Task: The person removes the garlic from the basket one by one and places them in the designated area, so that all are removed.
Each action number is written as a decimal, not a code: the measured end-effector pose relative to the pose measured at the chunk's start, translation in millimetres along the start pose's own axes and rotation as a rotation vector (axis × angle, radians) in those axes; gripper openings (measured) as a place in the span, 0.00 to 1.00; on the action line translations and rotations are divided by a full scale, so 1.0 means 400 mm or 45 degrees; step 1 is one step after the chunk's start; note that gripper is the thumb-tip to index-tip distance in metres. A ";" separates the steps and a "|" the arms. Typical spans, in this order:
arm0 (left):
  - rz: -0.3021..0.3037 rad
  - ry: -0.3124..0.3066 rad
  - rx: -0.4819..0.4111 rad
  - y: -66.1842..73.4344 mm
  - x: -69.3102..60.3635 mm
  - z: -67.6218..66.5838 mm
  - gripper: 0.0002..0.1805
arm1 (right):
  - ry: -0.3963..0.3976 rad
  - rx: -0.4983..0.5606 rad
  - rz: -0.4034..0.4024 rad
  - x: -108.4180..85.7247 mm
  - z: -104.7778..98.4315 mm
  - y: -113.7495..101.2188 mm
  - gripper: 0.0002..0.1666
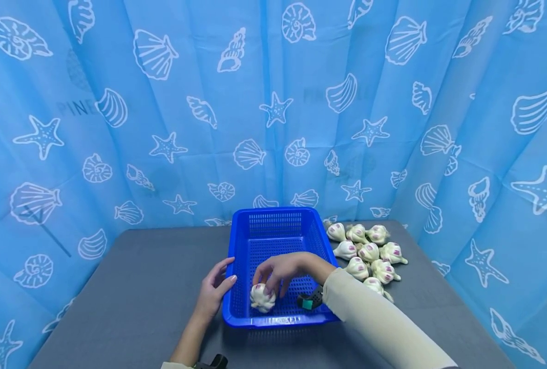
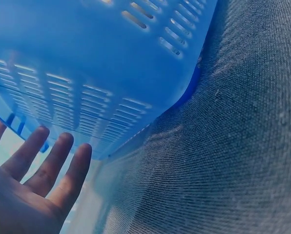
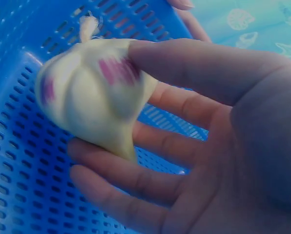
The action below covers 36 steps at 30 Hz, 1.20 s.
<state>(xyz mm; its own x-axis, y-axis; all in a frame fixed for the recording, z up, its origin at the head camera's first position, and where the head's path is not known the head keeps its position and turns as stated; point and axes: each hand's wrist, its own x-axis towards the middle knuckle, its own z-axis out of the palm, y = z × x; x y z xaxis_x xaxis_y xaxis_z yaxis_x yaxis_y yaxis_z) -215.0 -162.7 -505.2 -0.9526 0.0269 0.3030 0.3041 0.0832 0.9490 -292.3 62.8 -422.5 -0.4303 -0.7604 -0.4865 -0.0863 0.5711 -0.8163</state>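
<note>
A garlic bulb [image 1: 262, 298] with purple streaks is in the near left corner area of the blue plastic basket [image 1: 282, 322]. My right hand [image 1: 280, 271] reaches into the basket and holds this bulb. In the right wrist view the thumb presses on the top of the bulb [image 3: 94, 90] while the fingers sit along its other side. Beside the basket's left wall is my left hand [image 1: 215, 292], thumb and a fingertip at the rim. The left wrist view shows that hand's fingers [image 2: 55, 161] loosely extended near the slotted outer wall.
Several more garlic bulbs [image 1: 369, 252] lie in a group on the grey tabletop [image 1: 163, 277], right of the basket. The right sleeve [image 1: 384, 320] covers part of that group's near side. A blue curtain [image 1: 273, 128] with shell prints hangs around the table's back and sides.
</note>
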 end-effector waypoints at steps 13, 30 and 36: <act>0.009 0.015 0.022 -0.018 0.005 0.006 0.25 | 0.251 0.095 -0.171 -0.073 -0.038 0.015 0.19; 0.015 0.011 0.009 0.026 -0.005 0.010 0.25 | 0.576 0.116 -0.357 -0.198 -0.065 0.056 0.20; 0.012 0.027 -0.015 0.015 -0.003 0.007 0.24 | 0.726 0.112 -0.401 -0.241 -0.060 0.066 0.22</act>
<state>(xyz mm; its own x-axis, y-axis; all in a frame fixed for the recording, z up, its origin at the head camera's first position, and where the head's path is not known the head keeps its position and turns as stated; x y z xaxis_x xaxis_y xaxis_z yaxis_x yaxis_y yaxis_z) -212.0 -159.6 -500.1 -0.9496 0.0068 0.3134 0.3131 0.0716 0.9470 -274.7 158.6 -389.7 -0.8072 -0.5903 0.0013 -0.2226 0.3023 -0.9269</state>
